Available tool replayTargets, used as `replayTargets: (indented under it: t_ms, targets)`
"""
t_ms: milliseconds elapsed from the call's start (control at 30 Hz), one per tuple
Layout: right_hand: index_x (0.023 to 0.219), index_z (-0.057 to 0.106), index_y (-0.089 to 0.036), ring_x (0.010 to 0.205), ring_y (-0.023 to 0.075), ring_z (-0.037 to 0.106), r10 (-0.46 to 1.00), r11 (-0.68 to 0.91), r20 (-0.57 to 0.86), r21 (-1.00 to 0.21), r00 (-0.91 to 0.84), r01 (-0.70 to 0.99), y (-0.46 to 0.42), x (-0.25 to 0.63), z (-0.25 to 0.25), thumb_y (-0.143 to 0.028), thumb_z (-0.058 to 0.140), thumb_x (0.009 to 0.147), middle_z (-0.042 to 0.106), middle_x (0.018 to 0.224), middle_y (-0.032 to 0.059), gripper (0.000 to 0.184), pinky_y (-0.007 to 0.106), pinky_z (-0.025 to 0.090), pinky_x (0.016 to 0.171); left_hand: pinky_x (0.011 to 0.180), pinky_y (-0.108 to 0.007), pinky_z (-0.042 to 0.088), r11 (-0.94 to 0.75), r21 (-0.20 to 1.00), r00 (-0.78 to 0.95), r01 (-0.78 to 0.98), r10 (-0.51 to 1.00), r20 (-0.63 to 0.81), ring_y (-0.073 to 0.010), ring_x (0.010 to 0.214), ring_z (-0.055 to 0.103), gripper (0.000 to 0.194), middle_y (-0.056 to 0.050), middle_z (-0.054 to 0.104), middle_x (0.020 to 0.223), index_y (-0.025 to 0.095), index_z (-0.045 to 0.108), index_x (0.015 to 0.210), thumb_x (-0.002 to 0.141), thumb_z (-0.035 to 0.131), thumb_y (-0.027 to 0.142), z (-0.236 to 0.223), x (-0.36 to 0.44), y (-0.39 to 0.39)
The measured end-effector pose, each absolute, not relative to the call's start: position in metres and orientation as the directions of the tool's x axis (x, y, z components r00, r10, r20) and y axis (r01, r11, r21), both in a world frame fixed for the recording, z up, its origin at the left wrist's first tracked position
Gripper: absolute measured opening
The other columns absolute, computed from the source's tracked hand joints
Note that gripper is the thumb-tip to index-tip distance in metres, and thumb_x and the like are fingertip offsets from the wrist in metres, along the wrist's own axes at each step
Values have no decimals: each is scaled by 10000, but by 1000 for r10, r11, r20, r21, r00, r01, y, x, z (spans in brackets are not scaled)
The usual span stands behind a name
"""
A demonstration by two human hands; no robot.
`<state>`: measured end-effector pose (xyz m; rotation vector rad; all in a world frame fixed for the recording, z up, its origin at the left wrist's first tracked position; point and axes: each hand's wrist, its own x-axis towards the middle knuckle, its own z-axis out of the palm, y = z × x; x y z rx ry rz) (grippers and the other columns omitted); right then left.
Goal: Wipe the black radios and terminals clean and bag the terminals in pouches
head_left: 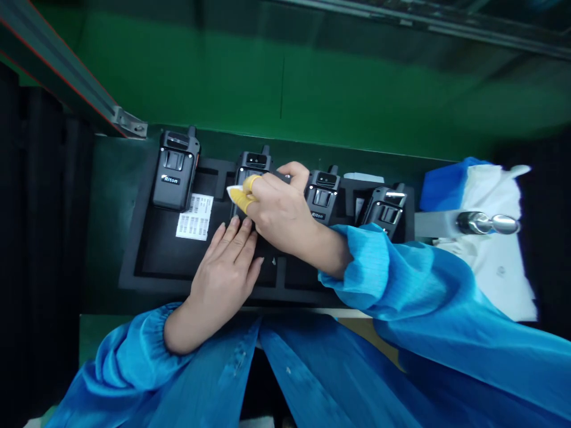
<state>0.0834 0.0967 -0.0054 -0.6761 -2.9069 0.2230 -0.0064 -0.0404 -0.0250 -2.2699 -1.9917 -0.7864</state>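
Four radios (175, 169) line a tray (131, 279) on a green bench (111, 208); left hand (223, 279) spread, right hand (281, 211) pinching cloth (234, 192).

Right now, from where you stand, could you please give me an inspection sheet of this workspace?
surface: dark green bench carrying a black foam tray.
job's things: four black Riton handheld radios lie in a row in the tray: first radio, second radio, third radio, fourth radio. A barcode label sheet lies beside the first radio.
fingers: the right hand, with yellow finger cots, pinches a white wipe at the second radio. The left hand lies open, near that radio's lower end.
clutter: white cloth and a blue item right of the tray.
cables: nothing seen.
surroundings: green wall, metal rail.
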Motion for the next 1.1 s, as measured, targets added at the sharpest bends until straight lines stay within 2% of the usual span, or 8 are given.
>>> replayTargets:
  t_ms: [100, 267, 467, 567, 633, 767, 967, 1100]
  targets:
    - [739, 696, -203, 863, 155, 462, 399, 887, 97, -291, -912, 357, 104, 93, 3, -145, 386, 919, 624, 876, 13, 363, 445, 193, 918, 1018, -497, 529, -218, 346, 59, 913, 907, 417, -319, 1194, 624, 284, -189, 691, 1202, 33, 639, 1150, 919, 566, 183, -25, -7, -42]
    - [1010, 715, -256, 924, 190, 500, 585, 804, 234, -297, -777, 515, 119, 107, 14, -109, 381, 899, 605, 951, 19, 382, 474, 186, 908, 1035, -484, 521, -275, 411, 49, 869, 875, 482, -299, 1160, 648, 176, -149, 741, 1090, 54, 682, 1027, 885, 618, 136, -26, -8, -46]
    - [740, 695, -183, 846, 160, 465, 510, 850, 142, -239, -849, 470, 99, 98, -4, -101, 382, 887, 631, 872, 34, 355, 450, 182, 909, 1000, -496, 547, -208, 350, 32, 914, 893, 448, -305, 1129, 665, 200, -157, 736, 1101, 57, 697, 1010, 920, 560, 170, -26, -5, -43]
    - [735, 691, -191, 842, 153, 471, 410, 881, 68, -287, -910, 376, 95, 109, -1, -99, 441, 845, 646, 877, 22, 289, 424, 191, 885, 1006, -495, 543, -196, 341, 27, 919, 896, 443, -298, 1120, 670, 207, -151, 741, 1086, 65, 704, 1008, 925, 547, 172, -26, -4, -42]
    - [811, 712, -214, 871, 159, 486, 453, 862, 79, -296, -888, 413, 101, 119, 5, -89, 459, 822, 654, 930, 17, 282, 420, 198, 876, 1017, -491, 536, -188, 343, 22, 920, 900, 434, -296, 1132, 664, 207, -147, 742, 1088, 68, 708, 1007, 926, 546, 169, -26, -4, -43]
    - [999, 715, -261, 959, 201, 489, 630, 774, 187, -226, -753, 591, 115, 122, 9, -128, 431, 869, 649, 1015, 29, 339, 454, 193, 894, 1035, -493, 521, -186, 349, 20, 919, 903, 429, -293, 1175, 640, 223, -133, 735, 1119, 99, 714, 1026, 939, 527, 183, -28, -4, -45]
    - [849, 728, -213, 905, 193, 462, 515, 857, 108, -78, -850, 509, 98, 100, -2, -140, 379, 934, 658, 947, 47, 367, 456, 170, 928, 1031, -486, 519, -175, 332, 30, 927, 916, 400, -295, 1178, 638, 260, -153, 724, 1139, 82, 709, 1046, 945, 498, 193, -30, -4, -44]
    - [833, 725, -197, 869, 179, 459, 491, 868, 148, -1, -858, 497, 93, 116, -7, -106, 368, 936, 653, 893, 47, 382, 438, 160, 926, 1019, -481, 528, -174, 316, 35, 933, 916, 399, -296, 1161, 649, 264, -158, 729, 1121, 72, 713, 1023, 948, 495, 202, -30, -5, -42]
